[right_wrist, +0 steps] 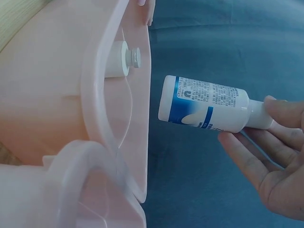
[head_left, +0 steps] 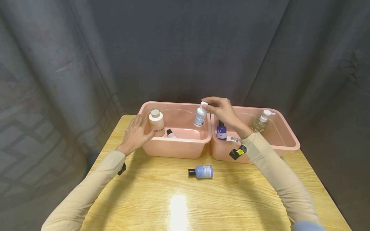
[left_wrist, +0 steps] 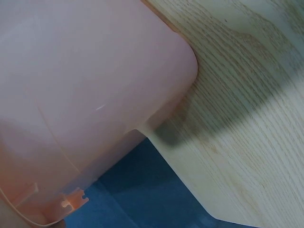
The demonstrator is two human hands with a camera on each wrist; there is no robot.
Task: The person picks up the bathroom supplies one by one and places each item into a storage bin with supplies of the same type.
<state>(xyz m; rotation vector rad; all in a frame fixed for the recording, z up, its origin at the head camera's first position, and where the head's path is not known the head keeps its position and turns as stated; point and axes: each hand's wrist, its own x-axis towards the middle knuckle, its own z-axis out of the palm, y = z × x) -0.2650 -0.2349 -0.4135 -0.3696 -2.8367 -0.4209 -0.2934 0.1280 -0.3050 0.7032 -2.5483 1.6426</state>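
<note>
My right hand (head_left: 222, 110) pinches the white cap of a small white bottle (head_left: 200, 116) with a blue-and-white label. The bottle hangs tilted at the right end of the left pink bin (head_left: 173, 153); in the right wrist view the bottle (right_wrist: 204, 103) is apart from the bin walls. My left hand (head_left: 135, 134) rests on the left rim of that bin with its fingers extended. Inside the bin, close to this hand, stands a cream bottle (head_left: 156, 123) with a beige cap. A small black-capped bottle (head_left: 171, 134) lies beside it, partly hidden by the front wall.
A second pink bin (head_left: 286, 148) adjoins on the right, holding a purple bottle (head_left: 221, 131), a pump bottle (head_left: 260, 124) and a white labelled item (head_left: 233, 139). On the wooden table (head_left: 144, 199), a lavender-blue bottle (head_left: 203, 172) with a black cap lies in front of the bins.
</note>
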